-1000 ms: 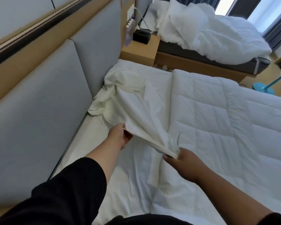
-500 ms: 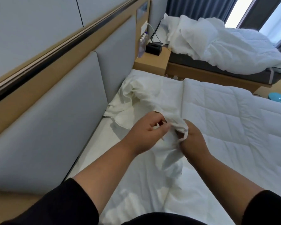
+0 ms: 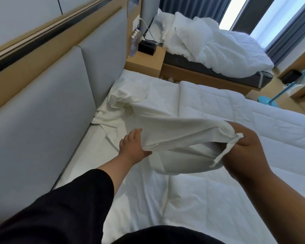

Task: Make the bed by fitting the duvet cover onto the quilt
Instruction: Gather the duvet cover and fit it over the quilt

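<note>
Both hands are up over the bed (image 3: pixel 88 155), and the duvet cover (image 3: pixel 174 127) is stretched between them. The left hand (image 3: pixel 132 147) pinches the cover's hem, thumb underneath and fingers spread above the fabric. The right hand (image 3: pixel 243 148) grips the other end, fingers curled round a bunched corner where a small tie (image 3: pixel 227 148) hangs down. Between the two hands the cover's edge sags open like a mouth, lifted clear of the mattress. From there the cover trails back in a crumpled heap toward the grey padded headboard (image 3: pixel 60 95). The quilt (image 3: pixel 236 117) lies flat just to the right, stitched squares showing, partly under the right hand. Beyond the wooden nightstand (image 3: pixel 146 62), a second bed (image 3: pixel 218 50) sits rumpled.
</note>
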A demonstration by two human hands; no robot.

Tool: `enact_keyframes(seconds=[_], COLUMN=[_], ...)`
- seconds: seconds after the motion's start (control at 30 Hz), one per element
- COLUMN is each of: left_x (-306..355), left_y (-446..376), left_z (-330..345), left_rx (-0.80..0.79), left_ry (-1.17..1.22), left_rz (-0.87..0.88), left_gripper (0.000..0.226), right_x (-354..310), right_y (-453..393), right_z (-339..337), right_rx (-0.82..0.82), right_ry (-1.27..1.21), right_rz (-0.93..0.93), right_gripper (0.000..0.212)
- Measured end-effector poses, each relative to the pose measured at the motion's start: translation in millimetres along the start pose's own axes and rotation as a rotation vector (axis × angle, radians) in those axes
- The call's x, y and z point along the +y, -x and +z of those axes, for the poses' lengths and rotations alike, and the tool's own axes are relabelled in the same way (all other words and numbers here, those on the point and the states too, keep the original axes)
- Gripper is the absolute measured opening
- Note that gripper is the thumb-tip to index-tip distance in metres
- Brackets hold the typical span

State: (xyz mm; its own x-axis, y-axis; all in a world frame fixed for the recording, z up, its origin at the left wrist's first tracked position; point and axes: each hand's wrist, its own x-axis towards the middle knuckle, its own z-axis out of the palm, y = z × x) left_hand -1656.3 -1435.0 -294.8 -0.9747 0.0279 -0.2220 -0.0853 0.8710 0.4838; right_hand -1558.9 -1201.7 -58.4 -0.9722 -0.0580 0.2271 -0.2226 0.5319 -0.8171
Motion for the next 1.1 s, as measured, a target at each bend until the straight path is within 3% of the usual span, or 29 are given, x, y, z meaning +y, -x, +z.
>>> enact_keyframes(seconds=[0.03,0.1,0.17,0.23,0.3,0.37,0.4,0.43,0.47,0.53,0.6,0.67,0.7,0.77,0.87,0.97,1.03,1.1], left_x=[1,3,2,-4,-10,-1,13,32,56,114,162,179,173,145,103,98,111,130], left_y=[-6,-15,-19,-24,-29,-25,-16,-4,13,58,97,116,118,112,110,114,113,106], left_z=[1,1,-4,-24,-60,-102,-121,-136,-147,-155,-144,-130,-123,-100,-35,36,67,81], left_rx=[-0.021,0.020,0.145,0.270,0.417,0.431,0.379,0.310,0.215,0.014,-0.116,-0.105,-0.057,-0.015,-0.129,-0.218,-0.119,0.064], left_ry=[-0.071,-0.135,-0.001,0.328,0.545,0.503,0.429,0.319,0.185,-0.134,-0.313,-0.312,-0.250,-0.155,-0.081,-0.056,-0.011,0.079], left_rz=[0.018,0.088,0.056,-0.123,-0.231,-0.160,-0.075,0.025,0.134,0.347,0.480,0.508,0.517,0.502,0.292,0.128,0.095,0.029], left_gripper=[0.092,0.051,0.027,0.021,0.021,0.026,0.030,0.035,0.036,0.027,0.023,0.027,0.023,0.019,0.080,0.124,0.130,0.118], right_x=[-4,-13,-16,-2,38,67,78,85,85,66,52,54,59,71,80,81,84,87], right_y=[3,6,7,2,-9,-13,-10,-6,-3,-1,-2,-6,-5,4,20,37,50,63], right_z=[-6,-14,-26,-42,-60,-62,-53,-38,-19,24,55,59,54,31,-11,-46,-70,-95], right_rx=[0.035,0.065,0.078,0.110,0.154,0.064,0.005,-0.047,-0.118,-0.248,-0.284,-0.310,-0.290,-0.183,-0.034,-0.029,-0.093,-0.139], right_ry=[0.037,0.126,0.205,0.285,0.482,0.818,0.923,0.944,0.902,0.675,0.398,0.311,0.244,-0.063,-0.322,-0.476,-0.518,-0.582], right_rz=[-0.008,-0.038,-0.058,0.007,0.231,0.554,0.627,0.585,0.455,0.230,0.178,0.230,0.251,0.313,0.332,0.329,0.308,0.295], right_gripper=[0.044,0.056,0.059,0.038,0.020,0.039,0.062,0.085,0.100,0.106,0.078,0.038,0.029,0.022,0.013,0.031,0.036,0.034])
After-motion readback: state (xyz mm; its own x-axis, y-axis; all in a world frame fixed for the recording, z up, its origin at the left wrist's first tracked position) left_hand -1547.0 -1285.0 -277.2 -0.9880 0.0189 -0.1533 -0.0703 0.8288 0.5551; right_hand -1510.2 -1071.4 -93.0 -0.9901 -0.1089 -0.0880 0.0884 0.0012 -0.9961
